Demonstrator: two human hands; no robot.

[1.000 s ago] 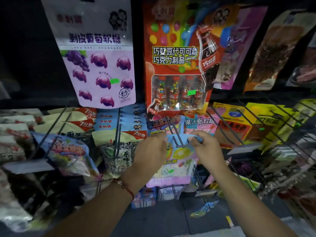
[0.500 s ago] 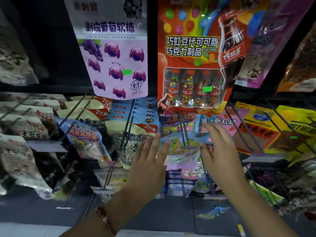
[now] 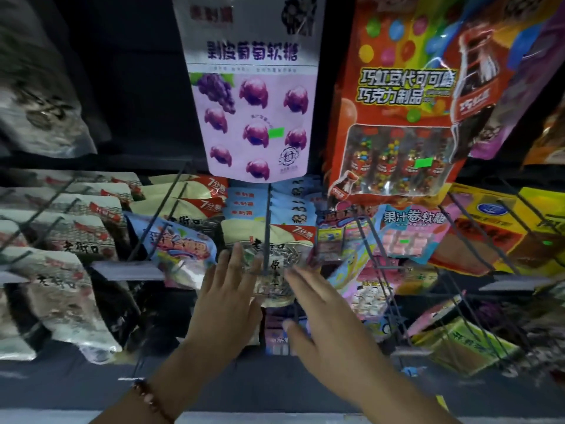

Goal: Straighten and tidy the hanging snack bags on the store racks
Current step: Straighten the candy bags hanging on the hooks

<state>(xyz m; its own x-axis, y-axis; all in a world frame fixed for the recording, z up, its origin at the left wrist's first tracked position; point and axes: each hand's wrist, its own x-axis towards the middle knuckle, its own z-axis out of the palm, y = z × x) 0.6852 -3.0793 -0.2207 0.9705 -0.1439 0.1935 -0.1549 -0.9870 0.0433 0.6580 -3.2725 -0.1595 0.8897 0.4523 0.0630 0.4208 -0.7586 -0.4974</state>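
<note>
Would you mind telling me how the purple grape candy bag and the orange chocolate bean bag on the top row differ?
The purple grape candy bag is pale lilac with printed grape pieces and no window; the orange chocolate bean bag is bright orange-red with a clear window showing small bottles of coloured beans. The grape bag hangs nearly straight, while the orange bag hangs tilted and looks wider. Both hang on the top row and carry a green sticker.
</note>
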